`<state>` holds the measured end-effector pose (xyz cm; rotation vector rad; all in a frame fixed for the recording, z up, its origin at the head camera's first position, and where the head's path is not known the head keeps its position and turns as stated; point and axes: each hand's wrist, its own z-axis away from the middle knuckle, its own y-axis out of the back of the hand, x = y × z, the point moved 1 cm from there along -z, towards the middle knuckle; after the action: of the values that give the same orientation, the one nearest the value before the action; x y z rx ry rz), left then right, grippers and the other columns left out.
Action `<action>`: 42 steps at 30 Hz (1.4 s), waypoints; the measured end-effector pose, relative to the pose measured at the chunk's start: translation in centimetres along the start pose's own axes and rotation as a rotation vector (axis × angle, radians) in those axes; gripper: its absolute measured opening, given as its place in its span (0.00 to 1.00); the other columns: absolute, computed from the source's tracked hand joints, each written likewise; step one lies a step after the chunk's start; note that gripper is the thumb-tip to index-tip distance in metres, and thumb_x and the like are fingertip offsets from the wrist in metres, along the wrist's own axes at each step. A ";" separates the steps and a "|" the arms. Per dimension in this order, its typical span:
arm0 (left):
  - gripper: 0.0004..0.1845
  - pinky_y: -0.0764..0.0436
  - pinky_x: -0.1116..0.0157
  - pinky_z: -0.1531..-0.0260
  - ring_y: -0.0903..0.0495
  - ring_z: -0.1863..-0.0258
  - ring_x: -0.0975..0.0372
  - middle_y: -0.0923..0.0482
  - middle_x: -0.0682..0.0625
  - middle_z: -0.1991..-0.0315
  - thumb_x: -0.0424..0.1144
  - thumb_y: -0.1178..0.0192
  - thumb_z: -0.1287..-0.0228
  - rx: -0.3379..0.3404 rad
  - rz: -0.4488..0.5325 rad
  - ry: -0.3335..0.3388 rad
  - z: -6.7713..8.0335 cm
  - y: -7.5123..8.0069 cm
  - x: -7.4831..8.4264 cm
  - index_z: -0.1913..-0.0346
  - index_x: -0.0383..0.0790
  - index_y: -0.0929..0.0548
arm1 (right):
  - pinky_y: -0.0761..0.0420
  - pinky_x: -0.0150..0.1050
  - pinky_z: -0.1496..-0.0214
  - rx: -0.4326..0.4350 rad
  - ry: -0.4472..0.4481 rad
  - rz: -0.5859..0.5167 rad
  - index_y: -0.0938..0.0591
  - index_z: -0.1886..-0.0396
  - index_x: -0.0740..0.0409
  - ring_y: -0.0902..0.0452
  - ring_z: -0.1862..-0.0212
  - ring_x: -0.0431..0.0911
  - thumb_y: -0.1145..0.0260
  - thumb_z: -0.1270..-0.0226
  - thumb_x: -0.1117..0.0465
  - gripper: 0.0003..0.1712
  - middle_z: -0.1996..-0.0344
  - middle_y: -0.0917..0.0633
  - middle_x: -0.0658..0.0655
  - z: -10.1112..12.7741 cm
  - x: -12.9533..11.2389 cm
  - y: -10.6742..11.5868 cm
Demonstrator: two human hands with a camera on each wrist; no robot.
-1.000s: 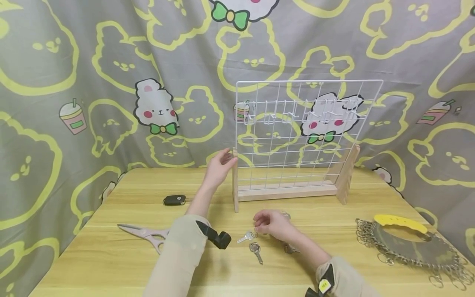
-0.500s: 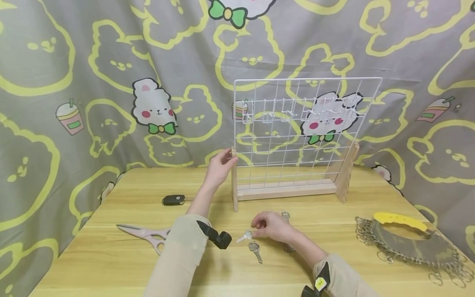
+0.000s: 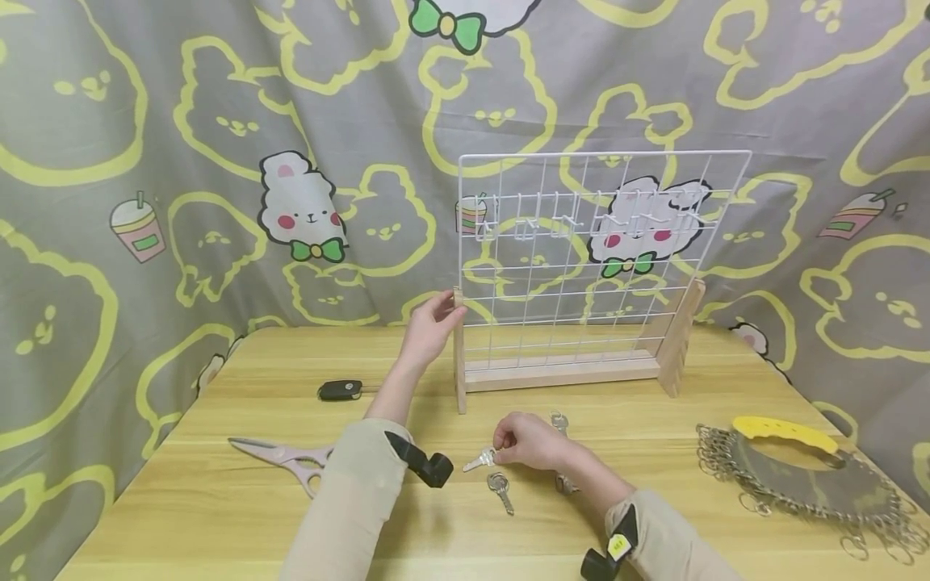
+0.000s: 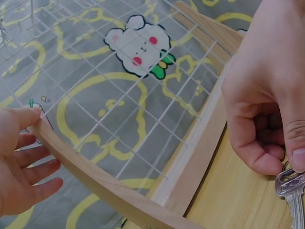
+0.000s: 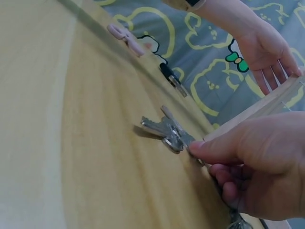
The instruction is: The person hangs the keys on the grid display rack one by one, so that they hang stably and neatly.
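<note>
On the wooden worktop (image 3: 218, 500) the right hand (image 3: 534, 442) bends low, its fingers (image 5: 224, 149) pinching the head of a silver key (image 3: 479, 461) that lies flat just at nine o'clock of the hand. A second key (image 3: 500, 490) lies close by at six o'clock of the first, apart from the hand, and a third key (image 3: 559, 421) shows just past the knuckles at one o'clock.

The left hand (image 3: 430, 327) rests against the left wooden post of the wire grid rack (image 3: 599, 266), fingers straight and relaxed, gripping nothing. The rack stands upright at twelve o'clock of the keys.

At nine o'clock lie a black car fob (image 3: 341, 391) and pink scissors (image 3: 283, 458). At three o'clock sits a yellow-handled blade (image 3: 799, 464) ringed with key rings.
</note>
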<state>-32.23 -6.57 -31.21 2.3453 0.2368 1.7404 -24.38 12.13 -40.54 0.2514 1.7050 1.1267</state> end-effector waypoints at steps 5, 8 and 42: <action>0.28 0.32 0.58 0.40 0.28 0.43 0.51 0.28 0.39 0.42 0.40 0.42 0.36 0.013 -0.025 0.007 0.1 0.2 -0.2 0.35 0.34 0.34 | 0.29 0.33 0.71 -0.022 -0.024 -0.023 0.23 0.76 0.56 0.31 0.73 0.40 0.30 0.48 0.65 0.09 0.79 0.25 0.46 0.1 -0.5 0.0; 0.28 0.32 0.58 0.41 0.28 0.43 0.51 0.28 0.39 0.42 0.41 0.43 0.35 0.020 -0.049 0.001 0.1 0.2 -0.1 0.36 0.33 0.33 | 0.29 0.32 0.72 -0.007 -0.034 -0.032 0.23 0.76 0.55 0.31 0.74 0.40 0.29 0.49 0.65 0.09 0.79 0.24 0.46 0.2 -0.5 0.0; 0.27 0.30 0.59 0.42 0.27 0.45 0.51 0.26 0.40 0.44 0.41 0.43 0.35 0.014 -0.076 -0.018 0.0 0.3 0.2 0.36 0.34 0.33 | 0.19 0.36 0.70 0.235 0.094 -0.168 0.19 0.67 0.66 0.22 0.71 0.52 0.37 0.39 0.69 0.03 0.74 0.18 0.56 0.1 -2.5 10.5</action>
<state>-32.22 -6.79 -30.99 2.3291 0.3316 1.6876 -26.69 16.31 -30.85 0.1990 1.9064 0.8276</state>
